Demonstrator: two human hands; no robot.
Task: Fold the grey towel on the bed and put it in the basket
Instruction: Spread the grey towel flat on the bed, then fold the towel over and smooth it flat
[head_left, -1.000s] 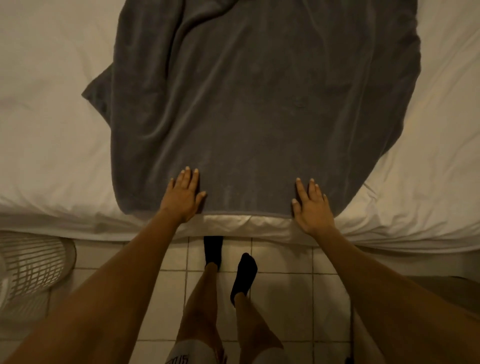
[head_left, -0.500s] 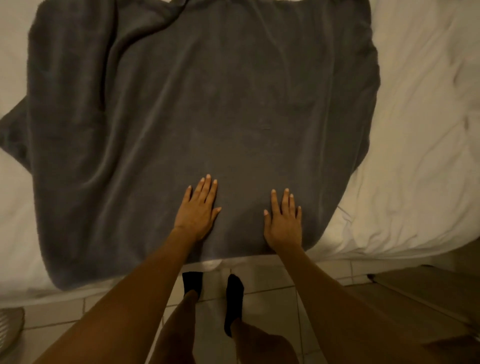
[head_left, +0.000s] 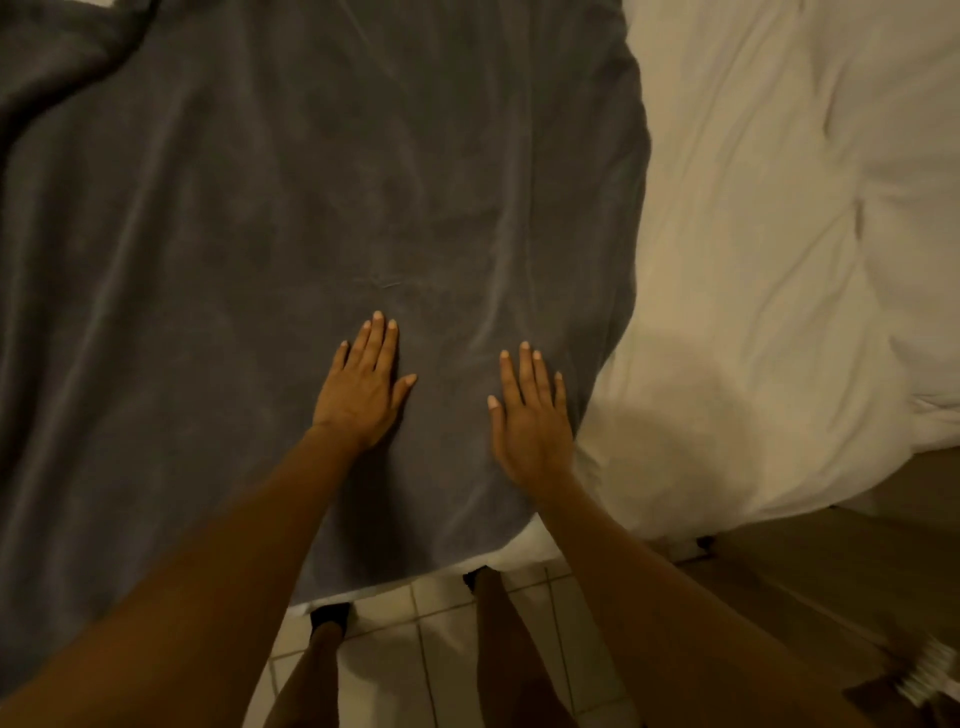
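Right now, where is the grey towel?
In the head view the grey towel lies spread over the left and middle of the white bed, with the left hand and right hand flat on its near part.

Two bare forearms come in from the bottom edge of the view, with no sleeves, watch, bracelet or rings to be seen. The left hand (head_left: 363, 387) and the right hand (head_left: 530, 415) are both uncovered, with short, pale fingernails. Below the arms, two bare lower legs show, uncovered down to the ankle. The left foot wears a dark sock (head_left: 328, 614), probably black, though the light is dim. At the right foot only a small dark patch (head_left: 470, 579) shows beside the shin, which may be a matching sock; most of it is hidden. No other clothing can be made out.
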